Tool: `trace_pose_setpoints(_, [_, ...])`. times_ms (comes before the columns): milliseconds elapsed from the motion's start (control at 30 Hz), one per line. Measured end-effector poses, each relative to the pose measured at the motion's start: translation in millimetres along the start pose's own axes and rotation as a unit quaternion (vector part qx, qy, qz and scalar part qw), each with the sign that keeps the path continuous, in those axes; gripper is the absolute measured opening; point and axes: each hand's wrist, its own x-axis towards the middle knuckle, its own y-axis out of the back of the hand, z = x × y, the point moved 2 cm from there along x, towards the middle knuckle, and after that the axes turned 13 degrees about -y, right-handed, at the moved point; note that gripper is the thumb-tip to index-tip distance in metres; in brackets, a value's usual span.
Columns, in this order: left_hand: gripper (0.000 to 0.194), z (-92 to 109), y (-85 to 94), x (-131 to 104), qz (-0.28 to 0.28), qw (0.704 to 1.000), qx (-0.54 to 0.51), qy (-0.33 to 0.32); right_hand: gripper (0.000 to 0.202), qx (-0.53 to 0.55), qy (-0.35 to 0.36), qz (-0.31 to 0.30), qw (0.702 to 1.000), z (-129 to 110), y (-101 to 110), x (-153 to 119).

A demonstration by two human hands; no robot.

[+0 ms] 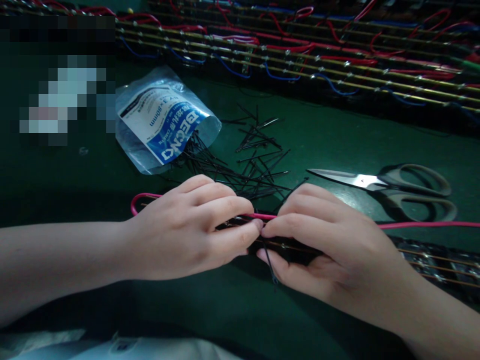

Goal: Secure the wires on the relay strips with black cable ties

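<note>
A black tie [270, 265] is being looped round the pink wire [258, 216] and strip [431, 252] at the table's near edge; left hand [195, 230] and right hand [322, 235] pinch them fingertip to fingertip. Next it wants threading and pulling snug, I'd say. Loose ties [255, 160], bag [161, 120] and scissors [393, 187] lie behind.

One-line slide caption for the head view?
Both hands pinch a black cable tie around a pink wire; scissors lie beside.

Bare forearms [56, 260], no sleeves, rings or gloves.
</note>
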Motion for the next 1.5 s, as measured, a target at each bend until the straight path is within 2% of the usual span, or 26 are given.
trace_pose_setpoints(300, [0.019,1.7,0.9,1.8,-0.003,1.000,-0.011,0.018,0.008,0.011,0.005,0.003,1.000,-3.0,0.9,0.4])
trace_pose_setpoints(500, [0.020,1.8,0.5,3.2,-0.008,1.000,-0.013,0.017,0.012,0.019,0.007,0.020,1.000,-3.2,1.7,-0.9])
trace_pose_setpoints(800, [0.020,1.4,-0.1,4.5,-0.012,1.000,-0.026,0.011,0.014,0.008,0.015,0.020,1.000,-4.1,1.5,-2.3])
trace_pose_setpoints(1200, [0.021,1.5,0.2,3.1,-0.009,0.999,-0.037,0.011,0.016,0.049,0.020,0.014,0.998,-5.3,1.3,-3.8])
trace_pose_setpoints(1500, [0.014,-0.9,-1.4,5.7,-0.029,0.994,-0.092,0.059,0.021,-0.004,0.022,-0.005,1.000,-2.1,0.2,-6.5])
